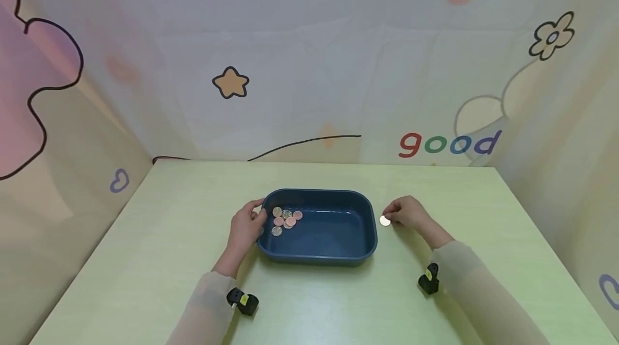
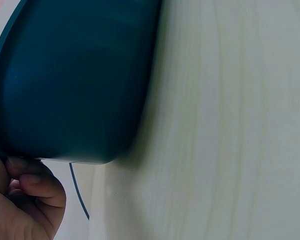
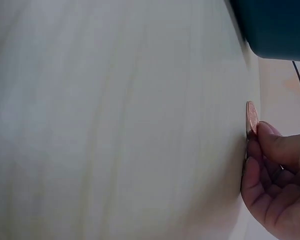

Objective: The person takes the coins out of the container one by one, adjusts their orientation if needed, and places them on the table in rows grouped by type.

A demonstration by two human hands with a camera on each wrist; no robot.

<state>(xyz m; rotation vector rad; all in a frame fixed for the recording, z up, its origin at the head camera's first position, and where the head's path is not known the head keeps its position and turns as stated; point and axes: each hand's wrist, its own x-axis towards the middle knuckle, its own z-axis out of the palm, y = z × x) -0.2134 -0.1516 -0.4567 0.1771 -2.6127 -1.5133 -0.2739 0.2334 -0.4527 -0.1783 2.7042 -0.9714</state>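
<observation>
A dark blue rectangular tray (image 1: 333,232) stands on the table. My left hand (image 1: 245,229) grips its left end, thumb at the rim and the other fingers curled against the outer wall, as the left wrist view also shows. Several coins (image 1: 278,221), silvery and copper-coloured, lie inside at the tray's left part. To the right of the tray, my right hand (image 1: 408,213) pinches a single coin (image 1: 384,221) between thumb and fingertips, low at the tabletop. In the right wrist view that coin (image 3: 251,117) looks copper and tilts up on its edge.
The pale green wood-grain table (image 1: 319,302) reaches back to a printed cloth backdrop (image 1: 300,65), which also rises on both sides. A small black camera is strapped to each wrist.
</observation>
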